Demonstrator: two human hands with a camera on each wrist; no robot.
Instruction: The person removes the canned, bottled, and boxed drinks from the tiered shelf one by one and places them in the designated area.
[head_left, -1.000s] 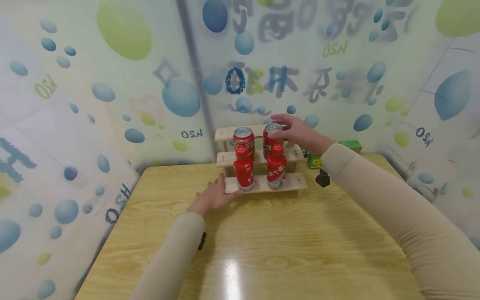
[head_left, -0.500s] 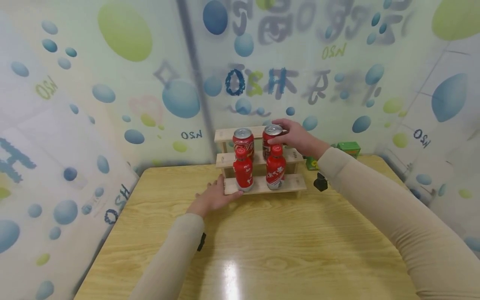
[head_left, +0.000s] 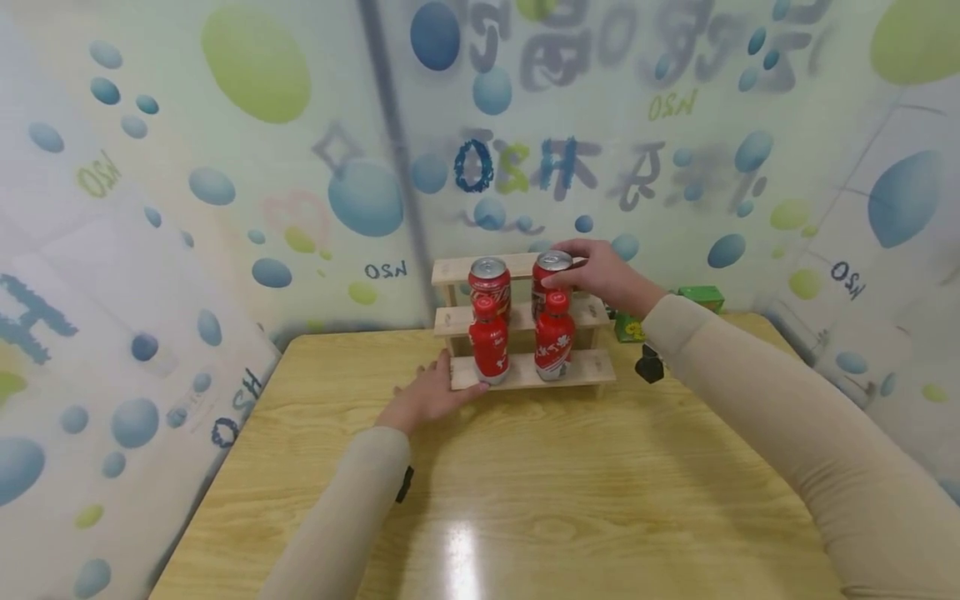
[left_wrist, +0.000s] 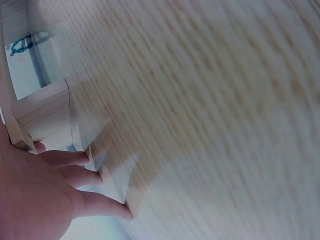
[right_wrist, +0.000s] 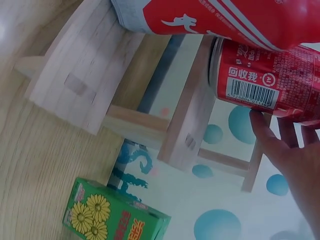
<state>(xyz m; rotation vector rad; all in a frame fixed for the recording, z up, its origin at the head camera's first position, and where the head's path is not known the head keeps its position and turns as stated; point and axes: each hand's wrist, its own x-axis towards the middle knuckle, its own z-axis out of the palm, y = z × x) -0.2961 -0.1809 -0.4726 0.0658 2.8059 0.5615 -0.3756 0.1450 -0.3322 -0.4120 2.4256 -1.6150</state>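
A three-tier wooden rack point(head_left: 450, 321) stands at the back of the table. Two red bottles point(head_left: 490, 346) stand on its bottom tier, and a red can point(head_left: 489, 283) stands at the left of the middle tier. My right hand point(head_left: 603, 273) holds a second red can point(head_left: 540, 293) upright on the middle tier, its fingers and thumb around the upper part. In the right wrist view this can's barcode point(right_wrist: 251, 92) shows. My left hand point(head_left: 431, 396) grips the left end of the bottom tier, thumb along the front edge. In the left wrist view its fingertips reach the table.
A green box with yellow flowers point(right_wrist: 115, 212) stands right of the rack, partly behind my right arm in the head view. A patterned curtain point(head_left: 360, 200) hangs close behind the rack. The wooden table point(head_left: 510, 483) stretches in front.
My right hand has come down slightly around the can's top, and the can has shifted a little to the right on its tier. The left hand and the rack have stayed put.
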